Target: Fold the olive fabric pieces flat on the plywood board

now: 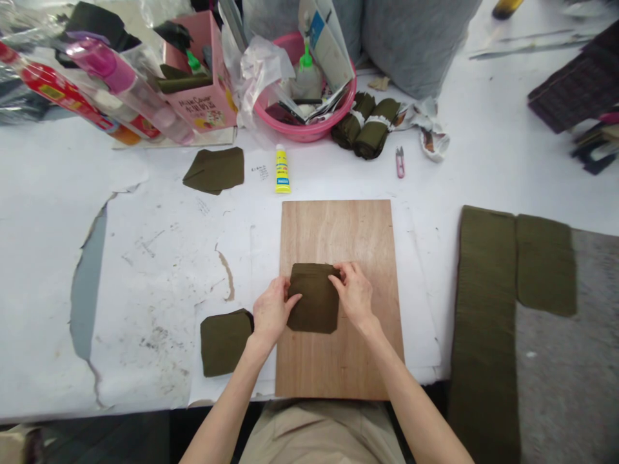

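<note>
A squarish olive-green fabric piece [313, 299] with trimmed lower corners and layered folds along its top edge is over a wooden board [338, 367]. My left hand [271, 308] pinches its left edge, thumb on top. At the upper right corner, my right hand [355, 290] grips it between thumb and fingers. Whether the piece touches the board I cannot tell. Left of the board lies a stack of similar green fabric pieces [225, 345], its right side partly behind my left wrist.
Beyond the board lie a yellow glue tube [282, 171], pink thread snips [400, 162] and more green pieces [215, 169]. Behind stand a pink basket [309, 132], rolled green fabric bundles [372, 132], a pink box [207, 106] and bottles [111, 71]. Green strips [486, 322] lie on a grey surface at right.
</note>
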`<state>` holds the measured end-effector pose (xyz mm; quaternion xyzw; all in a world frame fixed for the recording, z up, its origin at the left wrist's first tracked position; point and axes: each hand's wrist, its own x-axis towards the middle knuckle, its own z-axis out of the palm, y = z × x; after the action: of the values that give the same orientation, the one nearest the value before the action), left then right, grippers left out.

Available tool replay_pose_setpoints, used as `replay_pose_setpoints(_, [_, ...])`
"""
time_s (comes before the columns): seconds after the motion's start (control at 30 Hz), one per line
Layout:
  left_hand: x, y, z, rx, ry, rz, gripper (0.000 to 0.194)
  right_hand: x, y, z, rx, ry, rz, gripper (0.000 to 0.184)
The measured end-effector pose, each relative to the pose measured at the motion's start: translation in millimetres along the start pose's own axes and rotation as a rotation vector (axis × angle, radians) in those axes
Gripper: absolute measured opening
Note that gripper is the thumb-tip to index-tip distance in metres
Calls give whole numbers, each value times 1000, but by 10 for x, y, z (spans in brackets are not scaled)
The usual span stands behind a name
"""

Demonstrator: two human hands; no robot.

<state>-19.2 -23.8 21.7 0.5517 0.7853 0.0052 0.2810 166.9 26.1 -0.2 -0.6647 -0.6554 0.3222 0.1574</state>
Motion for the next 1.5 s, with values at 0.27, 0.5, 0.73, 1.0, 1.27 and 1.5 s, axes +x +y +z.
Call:
replay_pose_setpoints(0.27, [9,-1,-6,11,-16,-5,24,88,-39,9,-61,-21,-19,7])
replay_pose_setpoints(0.5, [6,12,0,85,111,149,39,-5,-30,-64,-8,-13,-176,8])
replay_pose_setpoints(0.73, [176,28,-109,139,82,629,61,-196,31,-81,317,-131,-299,11])
replay_pose_setpoints(1.0, [350,12,-193,162,-159,590,14,-253,43,-10,578,-198,14,38])
replay_pose_setpoints(1.27, [379,22,-202,69,-215,408,21,-292,70,-6,841,-273,176,61])
replay_pose_setpoints(1.5, [411,47,-212,58,-227,357,27,-348,137,33,714,-272,201,32])
